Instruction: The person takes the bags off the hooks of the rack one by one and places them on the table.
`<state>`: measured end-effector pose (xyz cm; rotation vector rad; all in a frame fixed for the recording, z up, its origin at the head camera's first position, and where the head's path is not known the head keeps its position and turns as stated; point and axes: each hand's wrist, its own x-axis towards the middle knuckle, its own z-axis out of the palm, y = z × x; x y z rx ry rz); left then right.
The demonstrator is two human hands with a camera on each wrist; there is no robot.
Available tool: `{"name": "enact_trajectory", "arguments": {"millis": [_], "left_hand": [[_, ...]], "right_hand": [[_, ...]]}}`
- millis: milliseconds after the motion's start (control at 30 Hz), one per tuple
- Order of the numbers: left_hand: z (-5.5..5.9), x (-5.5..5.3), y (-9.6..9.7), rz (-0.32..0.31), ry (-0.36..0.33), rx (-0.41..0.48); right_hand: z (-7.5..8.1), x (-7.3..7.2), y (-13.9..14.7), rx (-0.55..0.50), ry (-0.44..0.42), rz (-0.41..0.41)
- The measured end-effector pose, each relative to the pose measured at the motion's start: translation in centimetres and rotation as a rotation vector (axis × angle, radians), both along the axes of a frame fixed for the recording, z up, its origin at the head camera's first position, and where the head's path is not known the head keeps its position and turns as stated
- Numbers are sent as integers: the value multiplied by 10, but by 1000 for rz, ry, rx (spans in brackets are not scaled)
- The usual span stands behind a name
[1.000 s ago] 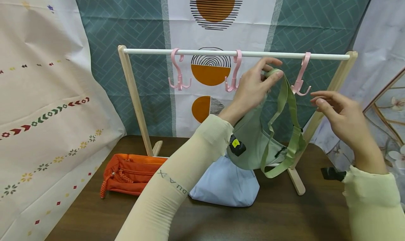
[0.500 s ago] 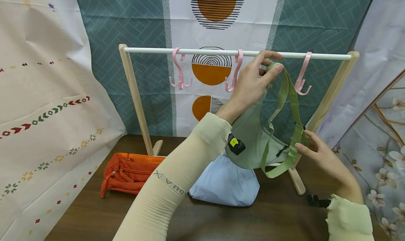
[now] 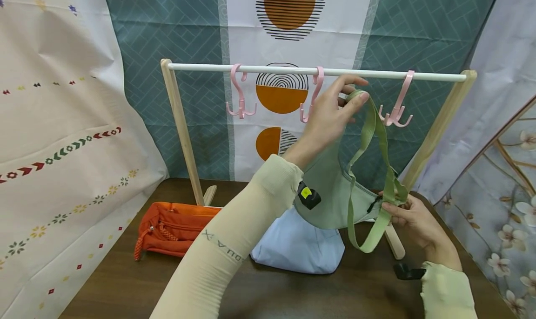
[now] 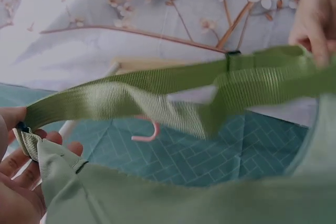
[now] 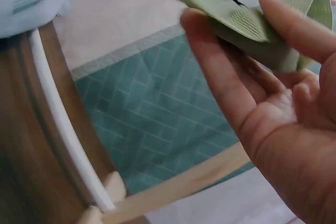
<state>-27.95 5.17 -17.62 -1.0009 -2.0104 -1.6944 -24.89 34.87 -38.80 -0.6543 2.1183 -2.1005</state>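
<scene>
A pale green sling bag (image 3: 335, 188) with a webbing strap (image 3: 371, 237) hangs in the air in front of the rack. My left hand (image 3: 328, 116) pinches its upper end, where the strap joins the bag, just below the white bar. At the lower right my right hand (image 3: 420, 221) holds the strap near the bag's other end. The right wrist view has the thumb above the folded strap (image 5: 247, 24) and the fingers beneath it. Beside the bag, a pink hook (image 3: 397, 109) hangs from the bar with nothing on it.
Two more pink hooks, one at the left (image 3: 240, 95) and one in the middle (image 3: 314, 95), hang on the white bar (image 3: 276, 70) of the wooden rack. On the brown table (image 3: 293, 295) lie an orange pouch (image 3: 176, 230) and a light blue bag (image 3: 299, 247).
My right hand has come down from beside the right hook and taken hold of the strap near the bag's lower end. The left hand keeps its pinch, shifting slightly left.
</scene>
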Motion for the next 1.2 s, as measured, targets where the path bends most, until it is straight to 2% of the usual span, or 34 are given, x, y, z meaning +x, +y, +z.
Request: {"name": "enact_trajectory", "arguments": {"millis": [167, 267, 333, 467, 667, 800, 933, 1033, 1133, 1200], "left_hand": [[-10, -1, -13, 20, 31, -64], [-22, 1, -22, 32, 63, -110], [-32, 2, -29, 35, 76, -129], [-56, -2, -38, 25, 67, -158], [-88, -10, -55, 24, 7, -203], [-101, -16, -65, 42, -31, -245], [-113, -23, -71, 58, -31, -281], [-122, -26, -75, 53, -50, -276], [-133, -29, -77, 33, -105, -255], [-139, -31, -78, -9, -171, -214]], "right_hand": [[20, 11, 13, -16, 78, -152], [35, 17, 22, -53, 124, -224], [45, 19, 29, -95, 140, -241], [59, 21, 39, -175, 181, -243], [85, 23, 46, -157, 275, -300], [103, 25, 47, -172, 346, -286], [116, 25, 45, -151, 407, -264], [122, 25, 45, -157, 415, -250], [126, 24, 47, -181, 404, -235], [127, 23, 48, -197, 397, -227]]}}
